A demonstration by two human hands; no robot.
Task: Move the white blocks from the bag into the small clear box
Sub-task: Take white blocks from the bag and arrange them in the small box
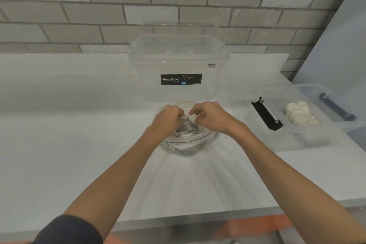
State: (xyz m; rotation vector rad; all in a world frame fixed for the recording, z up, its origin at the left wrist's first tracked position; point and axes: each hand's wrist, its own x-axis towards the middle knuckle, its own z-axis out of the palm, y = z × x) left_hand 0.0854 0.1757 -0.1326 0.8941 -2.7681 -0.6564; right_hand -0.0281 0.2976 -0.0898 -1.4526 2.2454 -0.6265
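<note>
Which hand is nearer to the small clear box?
Right. The right hand, pinching a white block over the bag, is on the side toward the small clear box; the left hand is beside it, farther away.

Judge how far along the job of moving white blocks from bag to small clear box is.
Done: a stack of white blocks already lies in the small clear box. In hand: at the mouth of the bag the right hand pinches one block; the left hand has curled fingers, but what they hold is unclear. Left: more blocks show inside the bag.
</note>
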